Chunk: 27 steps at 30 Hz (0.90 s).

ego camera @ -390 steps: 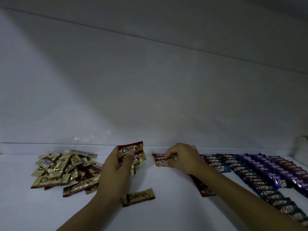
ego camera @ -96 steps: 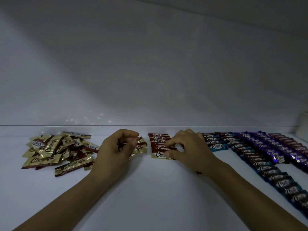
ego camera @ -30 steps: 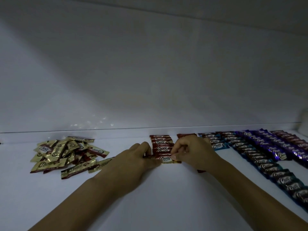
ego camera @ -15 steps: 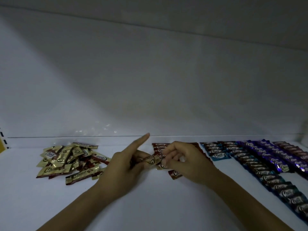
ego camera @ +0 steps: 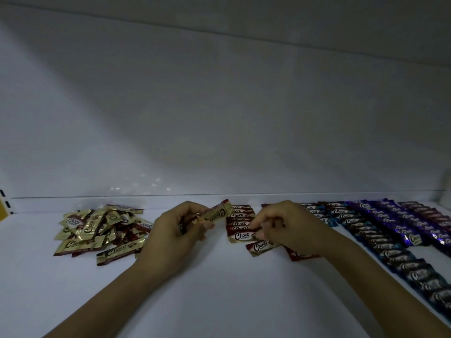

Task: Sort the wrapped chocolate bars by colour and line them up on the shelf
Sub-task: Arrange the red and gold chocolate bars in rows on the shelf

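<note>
View from the head camera onto a white shelf point(ego camera: 219, 293) with a pale back wall point(ego camera: 219, 118).

The left hand point(ego camera: 175, 234) pinches one gold bar point(ego camera: 216, 213) between thumb and curled fingers. The bar is lifted off the shelf, tilted up to the right, its far end just beside the back of the red row point(ego camera: 240, 223).

The right hand point(ego camera: 291, 228) lies knuckles up, fingers curled, with its fingertips point(ego camera: 258, 229) at the right edge of the red row's front bars. Whether they pinch a bar or only touch it cannot be told.

A loose red bar point(ego camera: 260, 247) lies askew just in front of the row. A second red bar point(ego camera: 301, 255) shows partly under the right wrist.

At the far left, well apart from the rows, an unsorted heap point(ego camera: 97, 231) of gold and red bars lies on the shelf.

To the right of the hands run a short light-blue row point(ego camera: 317, 213), a long dark-blue row point(ego camera: 390, 254) reaching the near edge, a purple row point(ego camera: 405, 224) and a dim outer row point(ego camera: 432, 213) whose colour cannot be told.
</note>
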Motion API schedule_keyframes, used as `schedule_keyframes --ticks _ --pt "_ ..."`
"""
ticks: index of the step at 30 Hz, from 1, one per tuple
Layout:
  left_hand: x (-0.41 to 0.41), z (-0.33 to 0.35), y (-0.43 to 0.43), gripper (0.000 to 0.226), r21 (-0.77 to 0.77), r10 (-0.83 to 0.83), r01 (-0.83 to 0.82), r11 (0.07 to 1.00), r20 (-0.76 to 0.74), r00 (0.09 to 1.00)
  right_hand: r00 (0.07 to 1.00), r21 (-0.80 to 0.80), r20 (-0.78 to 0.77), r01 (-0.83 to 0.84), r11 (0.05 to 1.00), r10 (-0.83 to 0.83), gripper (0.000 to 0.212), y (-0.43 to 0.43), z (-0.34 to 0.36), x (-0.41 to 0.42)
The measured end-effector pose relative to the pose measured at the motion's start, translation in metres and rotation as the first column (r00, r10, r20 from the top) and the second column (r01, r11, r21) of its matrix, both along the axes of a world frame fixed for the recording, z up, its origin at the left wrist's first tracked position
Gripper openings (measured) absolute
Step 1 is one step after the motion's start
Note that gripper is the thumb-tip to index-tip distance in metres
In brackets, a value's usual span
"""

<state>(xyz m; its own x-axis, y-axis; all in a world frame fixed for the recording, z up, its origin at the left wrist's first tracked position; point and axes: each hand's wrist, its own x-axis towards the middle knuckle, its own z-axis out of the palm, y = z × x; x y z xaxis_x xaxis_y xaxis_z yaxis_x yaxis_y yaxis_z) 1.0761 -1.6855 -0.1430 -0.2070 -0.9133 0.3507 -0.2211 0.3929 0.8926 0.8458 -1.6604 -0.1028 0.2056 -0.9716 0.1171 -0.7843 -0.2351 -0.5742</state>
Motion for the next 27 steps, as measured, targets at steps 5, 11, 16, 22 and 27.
schedule_keyframes --ticks 5,11,16,22,27 --pt "0.002 -0.005 -0.004 0.015 -0.026 0.048 -0.046 0.999 0.059 0.997 0.942 -0.003 -0.336 -0.005 1.0 0.004 0.016 -0.002 -0.009 -0.004" --pt "0.0 -0.006 -0.004 0.012 -0.045 0.051 -0.048 0.998 0.074 0.996 0.971 -0.095 -0.24 -0.012 0.995 -0.011 0.017 -0.003 -0.017 0.007" --pt "0.0 -0.007 -0.005 0.007 -0.031 0.048 -0.047 0.998 0.048 0.998 0.974 -0.194 -0.224 -0.008 0.981 -0.037 0.012 -0.005 -0.023 0.018" --pt "0.0 -0.005 -0.004 0.005 -0.032 0.052 -0.05 0.998 0.064 0.997 0.983 -0.234 -0.17 0.026 0.972 -0.067 0.017 -0.006 -0.025 0.015" --pt "-0.001 -0.001 0.0 0.013 -0.05 -0.013 0.015 0.999 0.041 0.999 0.91 -0.092 0.415 0.023 0.996 0.017 0.023 0.0 -0.011 0.025"
